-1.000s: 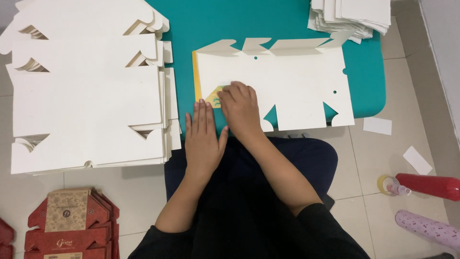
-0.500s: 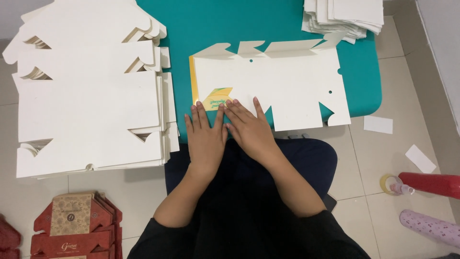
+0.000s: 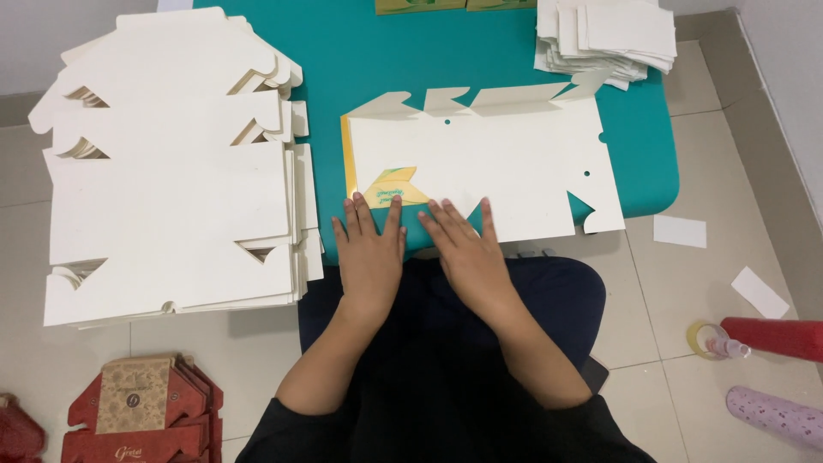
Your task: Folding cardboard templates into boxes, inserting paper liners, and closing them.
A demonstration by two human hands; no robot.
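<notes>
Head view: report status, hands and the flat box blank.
Left hand and right hand flat, palms down on near edge of cardboard blank. Blank lies unfolded on teal table. Nothing obstructing.

A flat, unfolded white cardboard box blank [image 3: 489, 167] lies on the teal table — one folded-over flap shows a yellow and green printed face. Left of it sits a tall stack of matching white die-cut blanks [image 3: 171, 171]; a smaller pile of folded white cardboard pieces [image 3: 609, 34] rests at the table's far right. On the floor, lower left — flattened red and tan printed cartons [image 3: 137, 411].
</notes>
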